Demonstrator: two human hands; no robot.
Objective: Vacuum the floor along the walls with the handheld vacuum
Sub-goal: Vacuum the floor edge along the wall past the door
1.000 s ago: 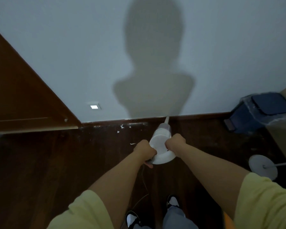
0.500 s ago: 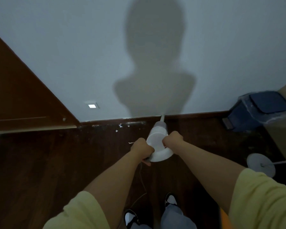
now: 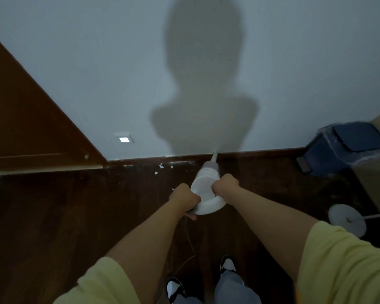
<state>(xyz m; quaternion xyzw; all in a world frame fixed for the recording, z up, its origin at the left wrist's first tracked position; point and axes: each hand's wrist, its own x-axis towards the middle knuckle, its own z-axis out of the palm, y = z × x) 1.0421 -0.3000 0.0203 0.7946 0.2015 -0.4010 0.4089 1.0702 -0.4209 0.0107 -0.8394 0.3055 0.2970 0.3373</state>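
A white handheld vacuum (image 3: 205, 187) points away from me, its thin nozzle tip touching the dark skirting board (image 3: 261, 153) where the floor meets the pale wall. My left hand (image 3: 184, 197) grips the vacuum's left rear side. My right hand (image 3: 226, 183) grips its right side. A thin cord (image 3: 190, 244) trails from the vacuum back toward my feet. Small white flecks of debris (image 3: 161, 166) lie on the dark wood floor to the left of the nozzle.
A brown wooden door (image 3: 26, 119) stands at the left. A dark blue pedal bin (image 3: 342, 148) with a liner sits against the wall at the right, beside a beige surface. A white round stand base (image 3: 347, 219) rests on the floor at the right. My shoes (image 3: 227, 265) are below.
The vacuum and both hands have shifted slightly left along the skirting board. Both grips are unchanged.
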